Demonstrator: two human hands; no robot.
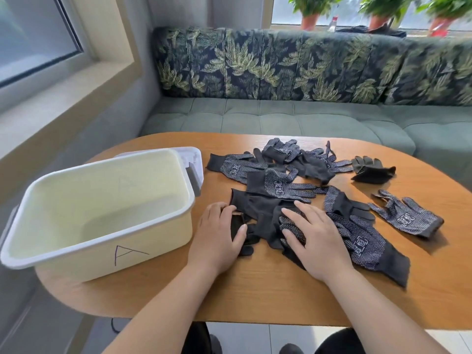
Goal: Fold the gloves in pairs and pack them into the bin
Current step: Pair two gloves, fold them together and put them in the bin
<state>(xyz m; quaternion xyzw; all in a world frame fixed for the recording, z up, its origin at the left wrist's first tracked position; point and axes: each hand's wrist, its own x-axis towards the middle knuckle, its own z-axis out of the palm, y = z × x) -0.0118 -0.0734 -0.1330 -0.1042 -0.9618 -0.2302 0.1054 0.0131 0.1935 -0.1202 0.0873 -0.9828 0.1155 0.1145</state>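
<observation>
Black gloves [265, 200] under flat right grip [315, 242], left grip [217, 236] pinching one

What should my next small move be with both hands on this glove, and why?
Probably draw the black glove flat with the left hand, which grips its end by the bin, while the right hand presses it down. It lies crumpled, and the bin holds no gloves yet.
</observation>
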